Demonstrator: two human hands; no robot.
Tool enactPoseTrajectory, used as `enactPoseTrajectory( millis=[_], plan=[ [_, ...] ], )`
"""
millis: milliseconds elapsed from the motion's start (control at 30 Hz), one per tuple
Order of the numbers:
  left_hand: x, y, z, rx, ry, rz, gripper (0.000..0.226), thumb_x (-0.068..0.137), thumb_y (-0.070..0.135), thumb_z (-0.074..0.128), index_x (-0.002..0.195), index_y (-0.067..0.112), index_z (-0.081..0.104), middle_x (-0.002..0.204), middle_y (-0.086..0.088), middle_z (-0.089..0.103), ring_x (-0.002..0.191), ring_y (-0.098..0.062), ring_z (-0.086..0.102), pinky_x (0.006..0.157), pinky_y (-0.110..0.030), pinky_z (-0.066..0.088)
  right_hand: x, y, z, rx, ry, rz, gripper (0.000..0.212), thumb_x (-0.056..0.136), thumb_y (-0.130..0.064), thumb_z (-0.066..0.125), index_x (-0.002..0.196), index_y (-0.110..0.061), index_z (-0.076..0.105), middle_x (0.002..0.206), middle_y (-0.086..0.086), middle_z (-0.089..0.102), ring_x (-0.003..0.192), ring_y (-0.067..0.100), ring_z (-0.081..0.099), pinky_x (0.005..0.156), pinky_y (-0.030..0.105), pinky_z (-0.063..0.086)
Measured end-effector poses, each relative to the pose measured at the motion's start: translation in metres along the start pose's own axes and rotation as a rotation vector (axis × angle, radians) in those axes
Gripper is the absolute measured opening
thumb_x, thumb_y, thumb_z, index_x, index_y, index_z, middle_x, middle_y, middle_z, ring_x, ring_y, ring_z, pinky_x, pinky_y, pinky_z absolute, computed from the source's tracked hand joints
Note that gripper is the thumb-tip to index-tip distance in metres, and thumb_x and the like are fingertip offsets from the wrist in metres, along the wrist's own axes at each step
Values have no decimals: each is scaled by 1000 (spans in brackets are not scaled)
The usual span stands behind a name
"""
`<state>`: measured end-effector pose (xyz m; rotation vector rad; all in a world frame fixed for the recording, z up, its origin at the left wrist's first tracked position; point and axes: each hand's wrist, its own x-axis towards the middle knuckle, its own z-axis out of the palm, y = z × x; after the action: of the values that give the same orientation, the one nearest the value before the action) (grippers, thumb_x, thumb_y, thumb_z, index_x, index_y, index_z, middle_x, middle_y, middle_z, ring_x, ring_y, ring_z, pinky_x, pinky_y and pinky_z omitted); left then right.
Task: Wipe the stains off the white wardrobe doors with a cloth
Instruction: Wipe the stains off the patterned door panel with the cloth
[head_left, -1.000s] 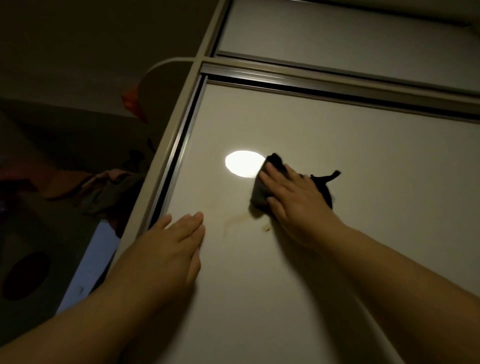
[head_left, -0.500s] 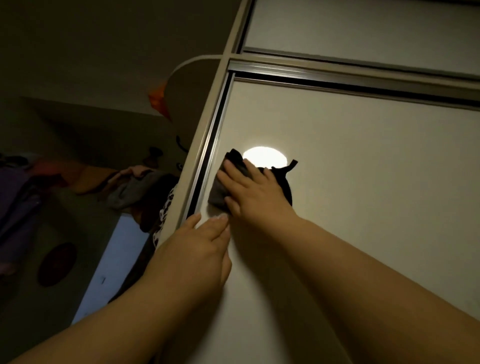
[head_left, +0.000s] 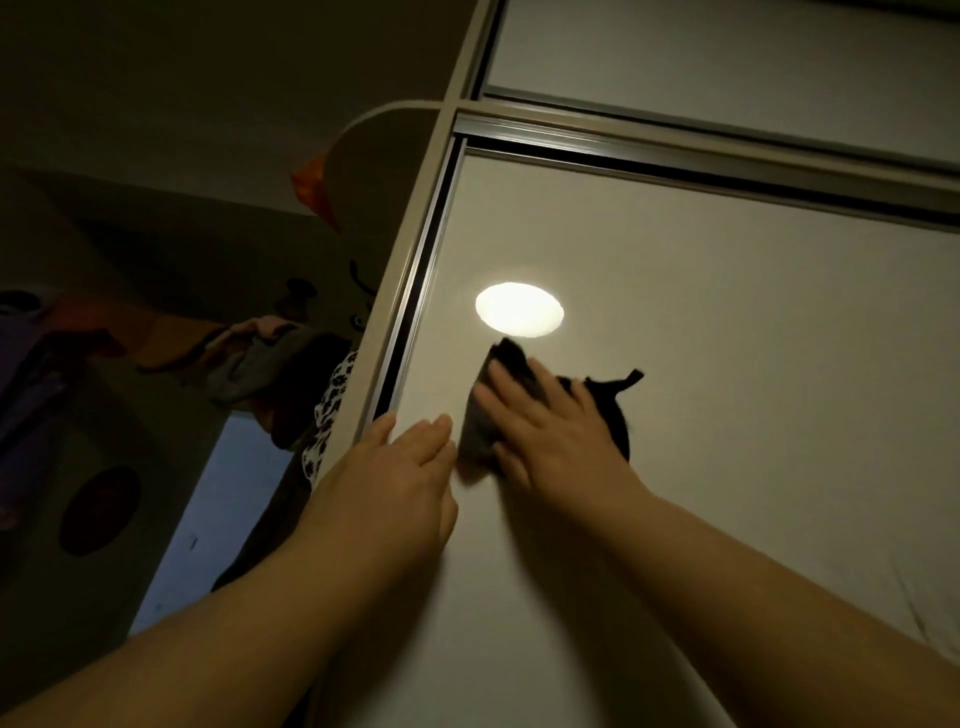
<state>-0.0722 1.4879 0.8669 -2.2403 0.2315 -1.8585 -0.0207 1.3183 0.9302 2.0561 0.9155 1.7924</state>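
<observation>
The white wardrobe door (head_left: 727, 364) fills the right of the view, lit by a bright oval spot (head_left: 519, 309). My right hand (head_left: 550, 431) presses a dark cloth (head_left: 475, 431) flat against the door just below that spot; the hand is blurred. One corner of the cloth sticks out at the right. My left hand (head_left: 389, 488) lies flat on the door beside the cloth, fingers together, close to the door's left edge. No stain shows around the cloth in this dim light.
A metal track and frame (head_left: 410, 291) run along the door's left edge, with an upper door panel (head_left: 727, 62) above a horizontal rail. Clothes (head_left: 270, 369) hang in the dark open section at the left.
My right hand slid the cloth left to the frame, then back right and slightly down. The brown stain seen a second ago no longer shows. My left hand stayed flat on the door.
</observation>
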Motion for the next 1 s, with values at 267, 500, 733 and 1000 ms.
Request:
enactPoseTrajectory(
  millis=[267, 500, 733, 1000],
  plan=[
    [-7, 0, -4, 54, 12, 32, 49, 78, 26, 33, 103, 6, 70, 112, -12, 66, 98, -21, 65, 92, -54, 32, -51, 77, -13, -20, -47, 95, 57, 90, -45, 25, 145, -33, 23, 152, -8, 12, 140, 27, 20, 104, 53, 27],
    [-22, 10, -11, 8, 49, 70, 47, 82, 28, 35, 111, 8, 67, 121, -10, 62, 107, -20, 60, 93, -57, 31, 34, 44, -14, 44, -12, 280, 54, 98, -42, 25, 148, -35, 7, 157, -9, -6, 143, 21, -8, 111, 49, 5],
    [-11, 0, -9, -32, 79, -50, 52, 83, 29, 34, 120, 1, 57, 125, -20, 57, 112, -32, 56, 99, -47, 29, -1, -29, 9, 31, 16, -134, 60, 86, -48, 23, 140, -28, 38, 151, -4, 31, 139, 30, 24, 106, 55, 20],
    [3, 17, -13, -17, 46, -11, 56, 81, 27, 32, 126, -1, 51, 134, -20, 49, 121, -32, 48, 101, -51, 24, -53, -4, 14, 30, 14, -267, 53, 87, -45, 36, 139, -33, 35, 148, -8, 35, 137, 24, 30, 106, 48, 24]
  ],
)
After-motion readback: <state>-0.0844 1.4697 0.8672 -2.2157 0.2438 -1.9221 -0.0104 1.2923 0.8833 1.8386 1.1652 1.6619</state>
